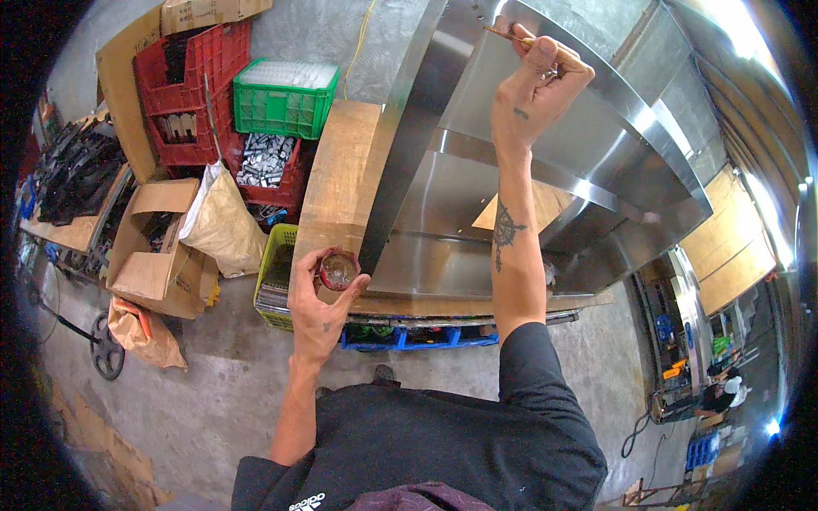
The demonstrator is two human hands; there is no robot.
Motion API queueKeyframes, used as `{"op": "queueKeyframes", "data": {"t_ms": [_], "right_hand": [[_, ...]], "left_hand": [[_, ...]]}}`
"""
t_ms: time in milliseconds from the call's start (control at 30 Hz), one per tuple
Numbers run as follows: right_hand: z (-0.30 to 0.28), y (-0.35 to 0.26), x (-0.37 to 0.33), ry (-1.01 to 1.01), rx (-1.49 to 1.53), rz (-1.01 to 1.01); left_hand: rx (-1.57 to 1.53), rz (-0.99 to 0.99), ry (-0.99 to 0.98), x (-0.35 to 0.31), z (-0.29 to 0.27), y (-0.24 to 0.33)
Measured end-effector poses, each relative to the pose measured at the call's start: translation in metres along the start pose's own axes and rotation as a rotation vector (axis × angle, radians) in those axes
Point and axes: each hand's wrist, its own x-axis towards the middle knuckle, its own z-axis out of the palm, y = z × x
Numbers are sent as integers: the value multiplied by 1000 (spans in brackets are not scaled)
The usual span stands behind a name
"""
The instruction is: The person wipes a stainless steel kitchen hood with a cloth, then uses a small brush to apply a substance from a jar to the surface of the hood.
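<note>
My left hand (319,298) is closed round a small round cup (338,270), red at the side, with something brownish inside. It is held near the close left corner of a large stainless steel piece (524,111) with raised edges. My right hand (545,81) is stretched far forward over the metal, fingers pinched on a thin brown stick (503,35). The stick's tip points left, close to the far end of the steel; whether it touches the surface I cannot tell. A flat tan piece (554,204) lies on the metal, partly behind my right forearm.
The steel rests on a wooden board (345,170) above a blue pallet (417,338). At the left stand a green crate (285,106), red crates (183,140), a yellow-green basket (274,319), a white sack (226,226) and a cardboard box (162,277). Another person (720,393) is far right.
</note>
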Motion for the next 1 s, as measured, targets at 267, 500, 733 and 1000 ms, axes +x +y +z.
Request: {"op": "queueKeyframes", "data": {"t_ms": [267, 500, 733, 1000], "right_hand": [[-3, 1, -1, -21, -33, -15], [0, 1, -1, -4, 8, -35], [2, 2, -1, 45, 105, -14], [2, 1, -2, 37, 66, -30]], "left_hand": [[-4, -8, -8, 0, -2, 5], [-34, -41, -3, -1, -2, 3], [-34, -40, -6, 1, -1, 3], [-31, -40, 5, 0, -2, 2]]}}
